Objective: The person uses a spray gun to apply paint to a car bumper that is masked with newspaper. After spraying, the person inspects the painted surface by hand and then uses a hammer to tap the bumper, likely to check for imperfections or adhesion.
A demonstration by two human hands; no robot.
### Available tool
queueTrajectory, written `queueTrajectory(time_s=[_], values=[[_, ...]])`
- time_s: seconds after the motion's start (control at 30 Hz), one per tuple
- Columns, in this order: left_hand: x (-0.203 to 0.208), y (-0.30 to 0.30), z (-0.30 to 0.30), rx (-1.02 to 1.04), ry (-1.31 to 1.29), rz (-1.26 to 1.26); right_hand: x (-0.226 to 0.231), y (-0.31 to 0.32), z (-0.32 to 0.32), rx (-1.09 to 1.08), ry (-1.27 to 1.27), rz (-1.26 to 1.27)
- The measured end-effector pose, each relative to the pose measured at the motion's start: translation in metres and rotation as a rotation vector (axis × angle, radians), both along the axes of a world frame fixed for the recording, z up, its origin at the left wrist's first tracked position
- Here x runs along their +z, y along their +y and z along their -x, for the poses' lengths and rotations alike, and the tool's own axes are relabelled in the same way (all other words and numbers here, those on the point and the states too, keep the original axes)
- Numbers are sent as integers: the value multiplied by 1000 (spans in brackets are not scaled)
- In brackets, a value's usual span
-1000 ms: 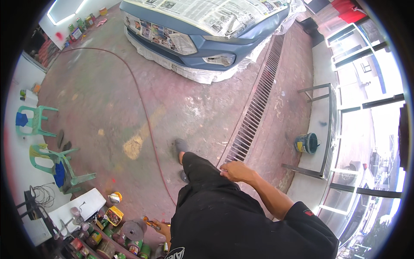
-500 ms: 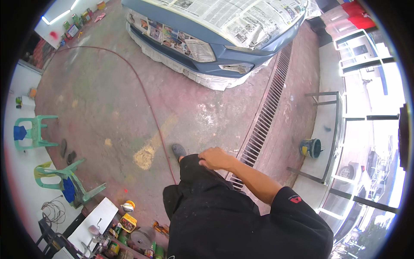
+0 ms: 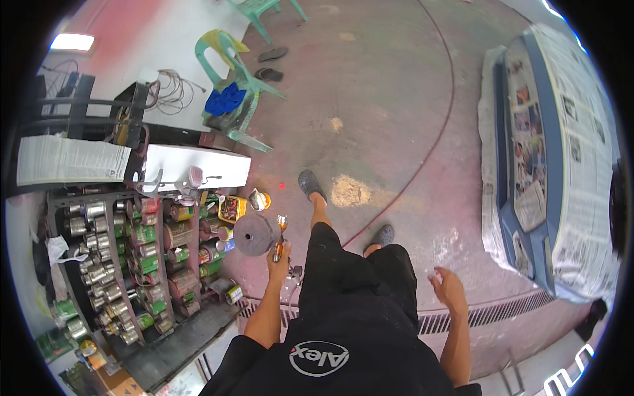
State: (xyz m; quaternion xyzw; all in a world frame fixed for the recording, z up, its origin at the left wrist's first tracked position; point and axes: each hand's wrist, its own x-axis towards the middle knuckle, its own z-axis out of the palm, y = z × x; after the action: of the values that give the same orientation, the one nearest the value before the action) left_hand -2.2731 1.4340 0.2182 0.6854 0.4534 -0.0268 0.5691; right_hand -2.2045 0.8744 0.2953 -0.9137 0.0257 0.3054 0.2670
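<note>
My left hand (image 3: 279, 264) is closed around an orange-and-silver spray gun (image 3: 278, 249), beside a round grey disc (image 3: 256, 235). Just beyond it is a second orange-and-silver piece (image 3: 282, 223); I cannot tell whether the two are joined. More small metal parts (image 3: 294, 272) show to the right of my left wrist. My right hand (image 3: 450, 289) hangs in the air to the right of my legs, holding nothing, its fingers apart and partly bent.
Left, a rack (image 3: 122, 264) holds many paint cans; a yellow tub (image 3: 231, 208) stands by it. A green plastic chair (image 3: 241, 109) is farther off. A red hose (image 3: 449, 99) crosses the floor. A paper-masked car (image 3: 551, 112) stands right; a floor grate (image 3: 489, 315) runs behind my feet.
My view has swung left toward the can rack, and the car is now at the right. My left hand has come into view on the spray gun; my right hand has left my thigh.
</note>
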Motion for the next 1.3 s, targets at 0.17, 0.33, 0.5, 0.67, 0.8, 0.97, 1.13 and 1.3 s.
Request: queueTrajectory(time_s=[0.17, 0.33, 0.5, 0.67, 0.8, 0.97, 1.13, 1.3], values=[[-53, 62, -56, 58, 58, 10, -6, 60, -32, -29, 182, 53], [-142, 125, -128, 128, 112, 59, -18, 130, -61, -129, 306, 52], [-263, 199, -177, 191, 50, 55, -37, 252, -112, -187, 556, 67], [-360, 268, -229, 353, 158, 190, -77, 355, -161, -218, 761, 92], [-457, 320, -250, 439, 209, 171, -115, 413, -217, -164, 836, 117], [-554, 371, -264, 433, 208, 191, -156, 437, -257, -252, 792, 148], [-605, 399, -280, 447, 227, 249, -192, 439, -262, -392, 758, 189], [-629, 413, -285, 445, 209, 280, -205, 478, -289, -372, 814, 187]])
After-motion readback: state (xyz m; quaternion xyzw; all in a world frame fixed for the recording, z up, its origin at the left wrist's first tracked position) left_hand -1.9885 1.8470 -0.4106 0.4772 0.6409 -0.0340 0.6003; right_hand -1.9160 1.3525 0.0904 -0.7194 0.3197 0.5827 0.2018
